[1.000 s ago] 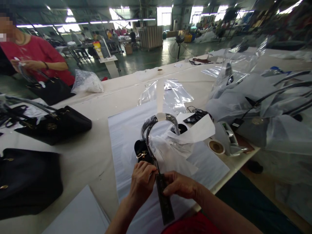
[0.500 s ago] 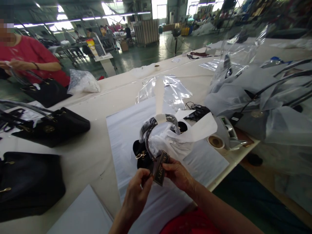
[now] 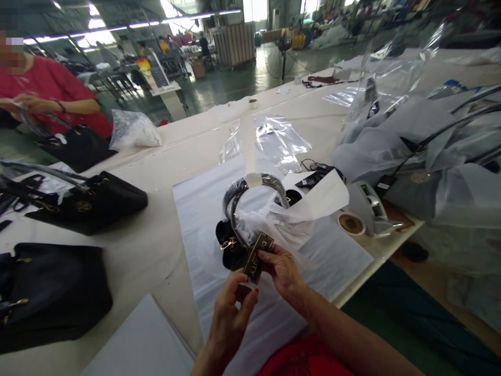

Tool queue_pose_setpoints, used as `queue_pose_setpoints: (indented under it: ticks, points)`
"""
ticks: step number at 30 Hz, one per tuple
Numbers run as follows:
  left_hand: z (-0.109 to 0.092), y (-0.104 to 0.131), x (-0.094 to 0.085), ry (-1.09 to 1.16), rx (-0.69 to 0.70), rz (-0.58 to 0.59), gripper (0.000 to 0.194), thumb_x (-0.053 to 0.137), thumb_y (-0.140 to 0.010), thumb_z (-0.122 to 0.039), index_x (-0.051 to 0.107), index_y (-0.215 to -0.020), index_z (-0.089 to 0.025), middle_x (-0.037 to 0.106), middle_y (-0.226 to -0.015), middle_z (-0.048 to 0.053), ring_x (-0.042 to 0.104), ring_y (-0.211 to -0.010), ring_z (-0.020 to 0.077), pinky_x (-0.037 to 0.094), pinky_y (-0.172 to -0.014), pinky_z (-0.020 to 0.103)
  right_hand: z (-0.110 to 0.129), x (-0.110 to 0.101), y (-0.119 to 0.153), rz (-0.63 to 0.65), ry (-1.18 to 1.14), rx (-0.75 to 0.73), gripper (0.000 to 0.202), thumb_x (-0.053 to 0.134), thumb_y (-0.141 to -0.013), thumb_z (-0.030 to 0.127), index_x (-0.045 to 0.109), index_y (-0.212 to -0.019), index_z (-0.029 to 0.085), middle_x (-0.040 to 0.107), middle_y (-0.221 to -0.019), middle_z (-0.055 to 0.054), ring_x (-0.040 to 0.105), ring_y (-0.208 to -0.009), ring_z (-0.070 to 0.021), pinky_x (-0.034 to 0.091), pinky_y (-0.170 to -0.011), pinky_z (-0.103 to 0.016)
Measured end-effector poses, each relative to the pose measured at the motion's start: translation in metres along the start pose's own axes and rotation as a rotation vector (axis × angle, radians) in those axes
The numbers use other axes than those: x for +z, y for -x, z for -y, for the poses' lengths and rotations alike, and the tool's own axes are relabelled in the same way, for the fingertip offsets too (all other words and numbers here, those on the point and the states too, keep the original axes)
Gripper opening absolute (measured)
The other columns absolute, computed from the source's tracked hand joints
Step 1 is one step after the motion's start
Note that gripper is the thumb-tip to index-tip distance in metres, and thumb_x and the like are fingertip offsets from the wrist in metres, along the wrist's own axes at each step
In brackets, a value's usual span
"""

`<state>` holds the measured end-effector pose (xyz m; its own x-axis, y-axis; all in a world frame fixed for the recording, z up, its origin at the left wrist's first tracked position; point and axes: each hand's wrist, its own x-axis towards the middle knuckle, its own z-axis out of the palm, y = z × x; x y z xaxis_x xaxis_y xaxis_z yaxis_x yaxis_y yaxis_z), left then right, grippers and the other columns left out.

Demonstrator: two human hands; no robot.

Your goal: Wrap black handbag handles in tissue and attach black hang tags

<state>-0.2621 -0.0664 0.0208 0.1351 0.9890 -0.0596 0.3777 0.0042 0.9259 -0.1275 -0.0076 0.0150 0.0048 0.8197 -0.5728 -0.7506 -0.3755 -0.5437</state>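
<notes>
Head view: the long cream worktop [image 3: 164,172] runs from the near left out to the far right, and its near edge cuts diagonally just right of the person's forearms, with green floor beyond it. A white sheet [image 3: 203,209] covers the middle of it, its left edge straight and bare cloth showing all along that side. On the right, a heap of grey wrapped bags [image 3: 410,151] crowds up to the edge. On the left, two black handbags [image 3: 50,292] sit well apart from the sheet, leaving an open lane between them and it. At the far left a co-worker's hands [image 3: 23,103] are at another black bag. A tape dispenser [image 3: 370,209] and a tape roll [image 3: 351,223] stand near the worktop's right corner. In the centre of the sheet lies the small black bag [image 3: 230,245], stuffed with white paper, its wrapped handles [image 3: 250,188] arching up. Just in front, raised above the sheet, is the dark hang tag [image 3: 257,251]: the right hand [image 3: 284,271] pinches its right side with fingers narrow on it. The left hand [image 3: 230,313] comes up from below, fingers curled narrow, tips touching the tag's lower end.
</notes>
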Motion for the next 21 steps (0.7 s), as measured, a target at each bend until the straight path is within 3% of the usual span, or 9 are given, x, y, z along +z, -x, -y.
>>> queue_pose_setpoints:
  ticks: [5,8,11,13,15,17,21]
  points:
    - [0.01,0.001,0.013,0.069,0.064,-0.107,0.028,0.057,-0.08,-0.028,0.055,-0.105,-0.016,0.059,-0.102,0.008,0.058,-0.066,0.0094,0.048,-0.063,0.021,0.0,0.004,-0.005,0.015,-0.001,0.011,0.037,0.082,-0.038,0.02,0.065,-0.07,0.011,0.064,-0.067,-0.003,0.057,-0.059,-0.0141,0.046,-0.06,-0.027]
    - [0.012,-0.005,0.012,0.138,0.041,-0.157,0.027,0.061,-0.078,-0.031,0.063,-0.099,-0.015,0.059,-0.108,0.011,0.06,-0.079,0.014,0.05,-0.07,0.023,-0.003,-0.004,0.002,0.15,0.053,0.022,0.036,0.081,-0.052,0.031,0.065,-0.079,0.013,0.064,-0.072,-0.003,0.057,-0.063,-0.0135,0.045,-0.06,-0.026]
    - [0.012,-0.007,0.009,0.269,-0.022,-0.092,0.031,0.062,-0.076,-0.035,0.067,-0.101,-0.016,0.058,-0.112,0.011,0.059,-0.085,0.0171,0.05,-0.074,0.025,-0.01,-0.018,0.012,0.323,0.122,0.001,0.032,0.072,-0.068,0.037,0.066,-0.09,0.015,0.063,-0.08,-0.004,0.056,-0.069,-0.0128,0.044,-0.063,-0.024]
    - [0.012,-0.007,0.007,0.322,-0.055,-0.017,0.034,0.063,-0.075,-0.037,0.067,-0.102,-0.016,0.057,-0.115,0.012,0.059,-0.086,0.0186,0.051,-0.072,0.026,-0.013,-0.024,0.016,0.407,0.166,0.033,0.034,0.07,-0.07,0.038,0.066,-0.095,0.016,0.062,-0.081,-0.004,0.055,-0.07,-0.0126,0.043,-0.067,-0.025]
    - [0.01,-0.009,0.003,0.331,-0.069,0.021,0.035,0.063,-0.074,-0.038,0.068,-0.102,-0.016,0.057,-0.115,0.012,0.058,-0.092,0.0214,0.051,-0.074,0.028,-0.014,-0.027,0.017,0.472,0.272,0.035,0.038,0.068,-0.071,0.041,0.066,-0.1,0.016,0.061,-0.08,-0.004,0.054,-0.069,-0.0128,0.044,-0.069,-0.026]
    - [0.006,-0.013,-0.002,0.305,-0.056,0.008,0.033,0.064,-0.074,-0.037,0.069,-0.099,-0.016,0.059,-0.112,0.012,0.056,-0.1,0.0236,0.049,-0.081,0.03,-0.011,-0.026,0.014,0.533,0.451,-0.054,0.04,0.064,-0.074,0.045,0.066,-0.102,0.016,0.062,-0.083,-0.005,0.055,-0.072,-0.0145,0.044,-0.072,-0.028]
    - [-0.01,-0.021,-0.01,0.321,-0.082,-0.001,0.023,0.063,-0.072,-0.032,0.072,-0.084,-0.015,0.064,-0.097,0.01,0.059,-0.087,0.0204,0.048,-0.078,0.028,-0.006,-0.025,0.015,0.53,0.779,-0.212,0.038,0.065,-0.07,0.046,0.069,-0.091,0.014,0.065,-0.088,-0.007,0.058,-0.083,-0.0211,0.046,-0.078,-0.032]
